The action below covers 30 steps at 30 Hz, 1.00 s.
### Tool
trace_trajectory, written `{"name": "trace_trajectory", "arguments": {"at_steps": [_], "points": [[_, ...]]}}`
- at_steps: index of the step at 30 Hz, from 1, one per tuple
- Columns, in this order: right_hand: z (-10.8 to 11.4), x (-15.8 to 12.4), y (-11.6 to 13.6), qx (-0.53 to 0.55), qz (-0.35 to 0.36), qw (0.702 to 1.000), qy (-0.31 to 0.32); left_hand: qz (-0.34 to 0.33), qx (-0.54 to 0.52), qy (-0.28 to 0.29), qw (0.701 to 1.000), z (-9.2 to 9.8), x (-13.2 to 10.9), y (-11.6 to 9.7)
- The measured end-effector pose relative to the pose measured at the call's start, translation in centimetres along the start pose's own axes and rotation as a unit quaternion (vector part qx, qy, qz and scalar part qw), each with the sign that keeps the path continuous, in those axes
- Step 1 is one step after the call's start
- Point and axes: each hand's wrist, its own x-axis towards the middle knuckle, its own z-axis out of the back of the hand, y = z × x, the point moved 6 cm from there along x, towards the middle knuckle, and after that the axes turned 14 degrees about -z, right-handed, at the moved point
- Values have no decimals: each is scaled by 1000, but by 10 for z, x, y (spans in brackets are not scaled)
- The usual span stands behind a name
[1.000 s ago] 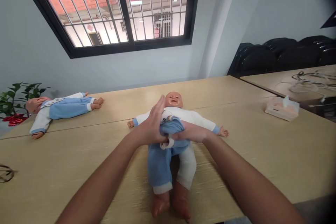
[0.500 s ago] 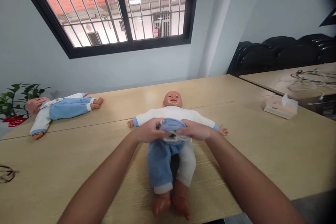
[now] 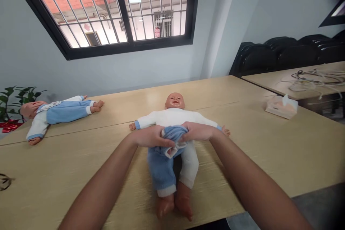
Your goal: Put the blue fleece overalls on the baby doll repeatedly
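A baby doll (image 3: pixel 175 101) lies on its back on the table, feet toward me, arms spread wide. It wears a white top with blue cuffs. Blue overalls (image 3: pixel 161 172) with a white cuff cover its leg on the left of the picture; the other leg shows white cloth. Over the doll's belly, my left hand (image 3: pixel 151 136) is closed on the bunched overalls from the left. My right hand (image 3: pixel 198 132) pinches the same blue cloth from the right. A white-trimmed opening in the cloth shows between my hands. Some fingertips are hidden in the folds.
A second doll (image 3: pixel 67 110) in blue and white lies at the left, near a potted plant (image 3: pixel 23 97). On the right stands a tissue box (image 3: pixel 281 107). Cables (image 3: pixel 315 81) lie on another table (image 3: pixel 258 81), with stacked black chairs (image 3: pixel 296 55) behind. A barred window (image 3: pixel 129 14) is ahead.
The bunched cloth between my hands has turned downward, and its white-trimmed opening now shows more clearly. Both hands keep their hold. The whole view has shifted slightly.
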Motion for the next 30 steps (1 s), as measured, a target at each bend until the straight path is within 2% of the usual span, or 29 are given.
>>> {"name": "trace_trajectory", "arguments": {"at_steps": [2,4,6,7,8,10,12,15,17,19,21,23,26,30], "points": [[-3,-13,2,-34,7,999,-39,11,54,7,998,3,-3,-2],[-6,-35,-5,-33,3,987,-155,6,90,1,996,5,-5,-5],[-14,-63,-26,27,-28,951,-308,-16,105,-4,994,5,-5,-9],[-23,-77,-42,69,-64,928,-362,-32,105,-7,994,5,-5,-12],[-39,-84,-55,97,-86,921,-367,-49,102,-11,994,4,-4,-14],[-75,-88,-73,130,-96,926,-340,-77,82,-10,994,1,-2,-17],[-101,-84,-76,141,-52,923,-354,-79,53,-4,995,-4,-1,-17],[-115,-74,-75,196,-15,901,-387,-42,54,-32,997,-7,-2,-15],[-110,-68,-78,249,-20,896,-368,-30,80,-26,996,-11,-5,-18],[-97,-66,-85,332,-34,886,-323,-30,98,27,994,-21,-7,-23],[-84,-66,-94,442,-66,858,-255,-23,128,72,989,-32,-10,-27],[-72,-67,-95,526,-89,822,-198,-13,195,81,977,-39,-11,-29],[-57,-71,-72,573,-50,800,-174,-13,325,59,944,-49,-9,-33],[-48,-74,-24,562,46,812,-149,-51,459,49,886,-69,-2,-36]]}}
